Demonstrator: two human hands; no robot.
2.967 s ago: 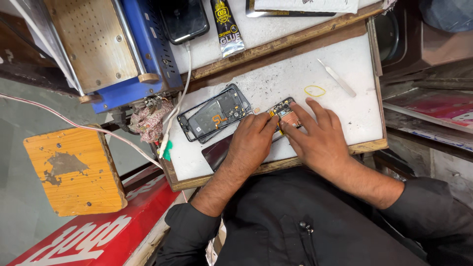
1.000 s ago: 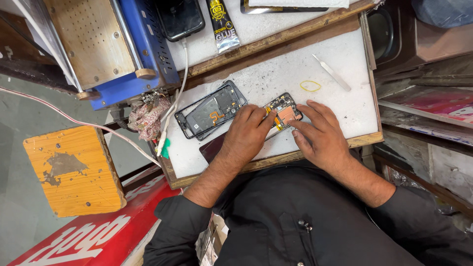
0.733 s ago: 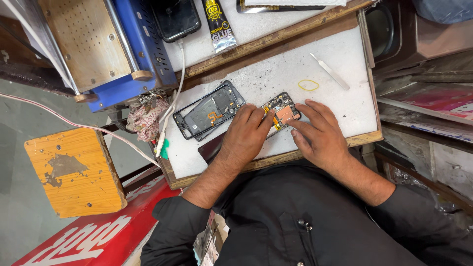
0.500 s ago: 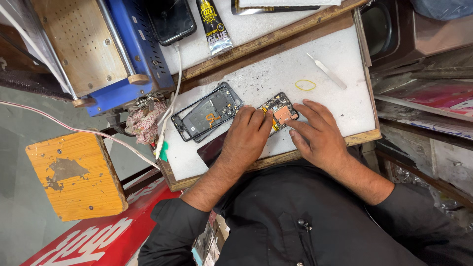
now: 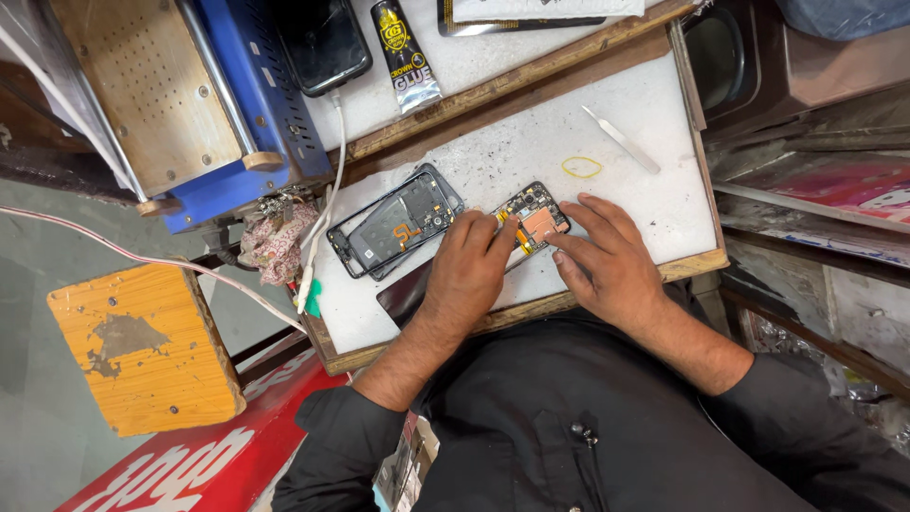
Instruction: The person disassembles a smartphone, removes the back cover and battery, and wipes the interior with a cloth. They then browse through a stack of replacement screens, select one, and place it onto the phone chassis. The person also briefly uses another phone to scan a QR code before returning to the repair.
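I've got my left hand (image 5: 471, 270) and right hand (image 5: 607, 261) fingertips pinning the opened phone body (image 5: 533, 216), nothing clenched; it looks light and fragile, so I'd hold it by its edges.

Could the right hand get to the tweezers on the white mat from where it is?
Probably yes: the right hand rests on the opened phone, and bare mat lies between it and the tweezers.

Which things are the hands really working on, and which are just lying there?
In use:
- opened phone, touched by left hand and right hand
- phone frame, beside the left hand

Lying about:
- tweezers
- yellow rubber band
- glue tube
- dark phone
- crumpled cloth
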